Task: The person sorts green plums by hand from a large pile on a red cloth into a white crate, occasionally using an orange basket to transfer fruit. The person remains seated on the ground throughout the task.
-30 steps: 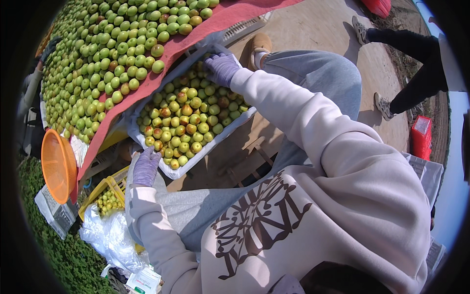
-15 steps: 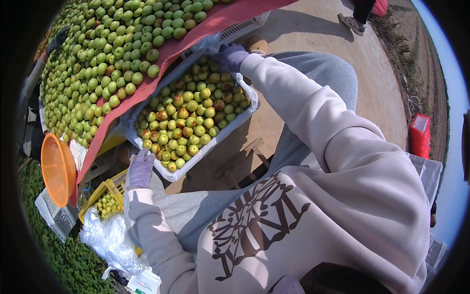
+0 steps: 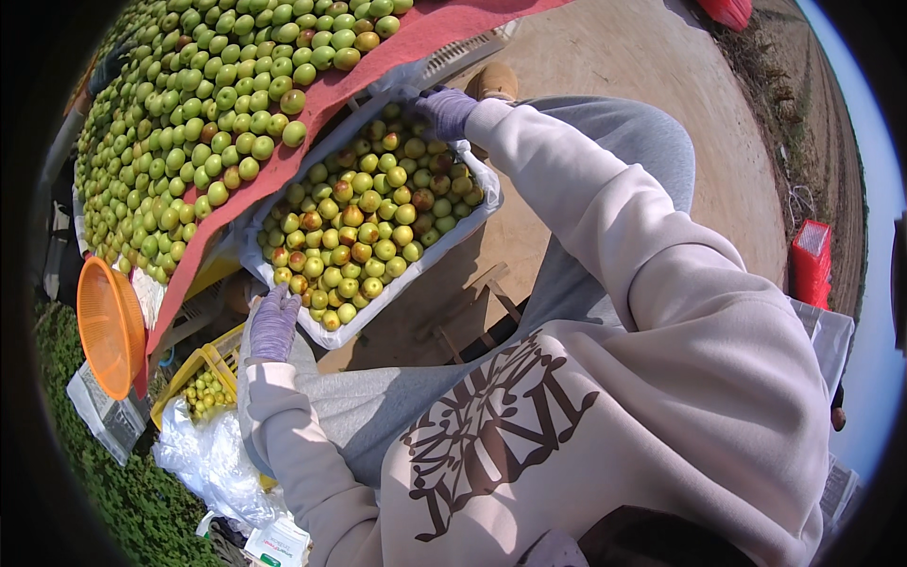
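Note:
A crate (image 3: pixel 373 313) with a white plastic liner stands at my knees, filled with round yellow-green jujubes (image 3: pixel 351 215), many with reddish-brown patches. My left hand (image 3: pixel 275 324), in a purple knitted glove, holds the crate's near left corner, fingers closed over the lined rim. At the far right corner, my right hand (image 3: pixel 448 111), gloved alike, grips the rim and liner; its fingertips are partly hidden. Beyond the crate, a large heap of greener jujubes (image 3: pixel 227 94) lies on a surface edged with red cloth (image 3: pixel 194 263).
An orange plastic basket (image 3: pixel 111 326) leans at the left, above a yellow crate (image 3: pixel 219 357) with smaller-looking fruit and a clear plastic bag (image 3: pixel 213 463). A pale crate (image 3: pixel 468 49) stands behind my right hand. Red netted bundle (image 3: pixel 811 263) at the right.
Both hands keep their places on the crate, with hardly any shift. The person walking at the top right has mostly left the view.

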`<state>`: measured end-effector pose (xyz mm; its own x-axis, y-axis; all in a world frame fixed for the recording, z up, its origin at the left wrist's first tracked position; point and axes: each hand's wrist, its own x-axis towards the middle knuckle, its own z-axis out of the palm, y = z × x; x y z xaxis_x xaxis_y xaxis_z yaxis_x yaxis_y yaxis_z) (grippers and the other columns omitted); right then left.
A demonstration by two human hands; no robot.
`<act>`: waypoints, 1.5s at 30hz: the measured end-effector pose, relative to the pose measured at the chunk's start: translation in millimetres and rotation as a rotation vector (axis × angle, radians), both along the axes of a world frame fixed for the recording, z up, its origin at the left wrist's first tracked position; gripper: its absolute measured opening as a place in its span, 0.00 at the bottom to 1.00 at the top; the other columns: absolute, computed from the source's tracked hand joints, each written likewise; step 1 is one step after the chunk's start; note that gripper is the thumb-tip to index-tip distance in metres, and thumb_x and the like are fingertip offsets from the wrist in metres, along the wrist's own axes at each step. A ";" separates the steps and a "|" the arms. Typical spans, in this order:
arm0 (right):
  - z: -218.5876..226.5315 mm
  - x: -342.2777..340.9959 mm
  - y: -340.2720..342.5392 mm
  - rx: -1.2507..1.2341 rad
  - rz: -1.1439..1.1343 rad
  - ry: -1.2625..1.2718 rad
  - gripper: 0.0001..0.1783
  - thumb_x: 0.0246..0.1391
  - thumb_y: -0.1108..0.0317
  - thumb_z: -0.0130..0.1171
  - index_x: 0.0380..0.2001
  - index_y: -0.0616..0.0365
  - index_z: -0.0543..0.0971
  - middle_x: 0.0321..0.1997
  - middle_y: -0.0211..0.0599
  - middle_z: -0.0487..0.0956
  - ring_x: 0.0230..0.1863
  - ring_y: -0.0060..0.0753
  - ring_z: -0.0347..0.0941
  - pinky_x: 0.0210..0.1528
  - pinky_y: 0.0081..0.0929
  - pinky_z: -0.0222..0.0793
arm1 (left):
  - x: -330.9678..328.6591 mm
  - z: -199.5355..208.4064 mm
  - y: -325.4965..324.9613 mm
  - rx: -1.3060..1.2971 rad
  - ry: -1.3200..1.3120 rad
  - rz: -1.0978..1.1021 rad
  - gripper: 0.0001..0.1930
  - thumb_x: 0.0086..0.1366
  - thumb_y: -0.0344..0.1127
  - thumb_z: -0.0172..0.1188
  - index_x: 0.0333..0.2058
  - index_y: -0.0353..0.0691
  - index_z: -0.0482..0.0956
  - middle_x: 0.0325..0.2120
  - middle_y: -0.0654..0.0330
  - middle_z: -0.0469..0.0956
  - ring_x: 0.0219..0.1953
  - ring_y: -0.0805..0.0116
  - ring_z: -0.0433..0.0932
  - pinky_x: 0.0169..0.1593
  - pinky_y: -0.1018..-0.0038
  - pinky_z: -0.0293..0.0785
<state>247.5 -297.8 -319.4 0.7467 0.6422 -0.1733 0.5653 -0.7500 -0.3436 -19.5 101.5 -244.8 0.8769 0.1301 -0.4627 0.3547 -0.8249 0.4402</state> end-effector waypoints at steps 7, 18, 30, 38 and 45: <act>-11.4 15.6 -5.5 0.072 0.063 0.215 0.31 0.40 0.68 0.62 0.53 0.41 0.78 0.48 0.47 0.79 0.51 0.52 0.76 0.53 0.42 0.72 | -0.1 1.9 -1.1 -0.002 0.021 0.038 0.22 0.63 0.38 0.63 0.53 0.33 0.77 0.37 0.46 0.82 0.41 0.56 0.81 0.49 0.68 0.73; -13.7 27.0 5.8 -0.023 0.102 0.289 0.31 0.38 0.65 0.68 0.52 0.45 0.78 0.46 0.45 0.81 0.49 0.49 0.78 0.52 0.41 0.73 | -2.0 -2.2 0.7 -0.018 0.003 0.050 0.22 0.63 0.39 0.64 0.53 0.34 0.77 0.33 0.50 0.82 0.37 0.59 0.80 0.46 0.68 0.74; 14.7 22.4 1.6 0.025 0.078 0.290 0.36 0.42 0.48 0.70 0.57 0.45 0.75 0.47 0.44 0.81 0.51 0.47 0.77 0.53 0.38 0.72 | 2.5 12.3 -11.4 -0.010 0.077 0.020 0.24 0.65 0.39 0.62 0.56 0.33 0.74 0.35 0.49 0.82 0.39 0.59 0.81 0.47 0.68 0.74; 11.7 20.9 20.7 0.017 -0.109 0.182 0.31 0.52 0.55 0.62 0.61 0.44 0.71 0.46 0.47 0.80 0.47 0.53 0.78 0.52 0.40 0.71 | 7.4 30.0 -22.7 -0.032 0.171 0.042 0.23 0.67 0.41 0.58 0.56 0.35 0.74 0.44 0.42 0.79 0.48 0.52 0.78 0.55 0.67 0.70; 16.7 10.1 5.7 0.020 -0.160 0.195 0.21 0.50 0.56 0.63 0.49 0.43 0.81 0.47 0.51 0.78 0.47 0.52 0.77 0.52 0.43 0.71 | 5.7 23.4 -16.1 -0.025 0.170 0.022 0.23 0.67 0.41 0.58 0.56 0.34 0.73 0.43 0.44 0.79 0.47 0.53 0.79 0.54 0.67 0.71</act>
